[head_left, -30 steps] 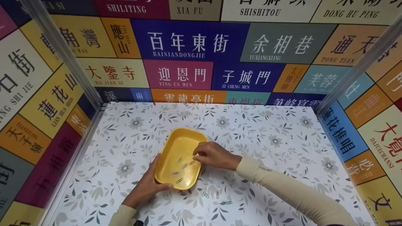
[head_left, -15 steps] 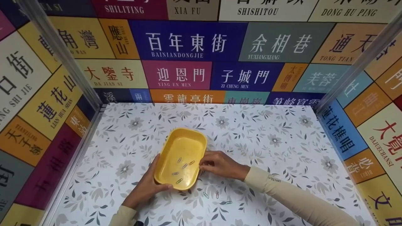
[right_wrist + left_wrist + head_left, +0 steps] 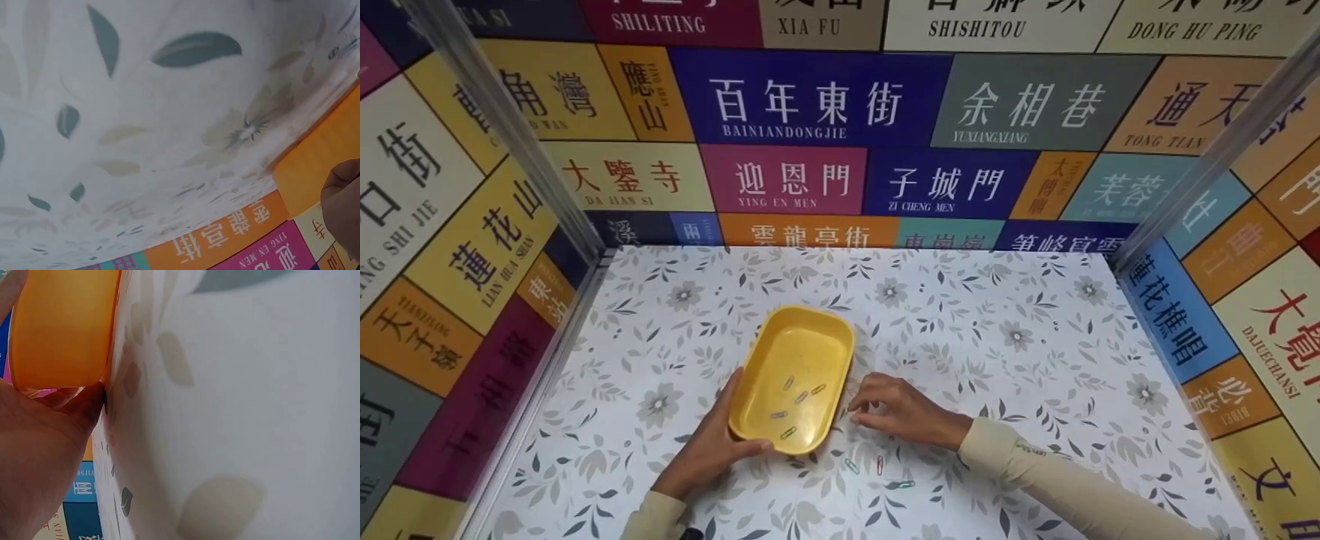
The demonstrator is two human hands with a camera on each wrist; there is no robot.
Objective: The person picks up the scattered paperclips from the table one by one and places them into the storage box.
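Note:
A yellow plastic tray [image 3: 802, 341] lies on the table, with several paper clips on its floor, among them a green paper clip [image 3: 788, 433]. My left hand [image 3: 707, 448] holds the tray at its near left corner, thumb over the near rim; the left wrist view shows the fingers around the tray's wall [image 3: 62, 332]. Right of the tray, my right hand [image 3: 906, 409] hovers with loosely bent fingers and nothing visible in them. Just below it on the table are a pale green paper clip [image 3: 852, 466], a red paper clip [image 3: 880, 466] and a darker green paper clip [image 3: 901, 484].
A white cloth [image 3: 1020, 390] with grey flowers and leaves covers the table. Panels with Chinese lettering [image 3: 810, 97] enclose the back and both sides, with clear strips [image 3: 1207, 157] along the corners.
My right hand has drawn back from over the tray's right rim, moving right and toward me, beside the loose paper clips. The left hand and the tray stay where they were.

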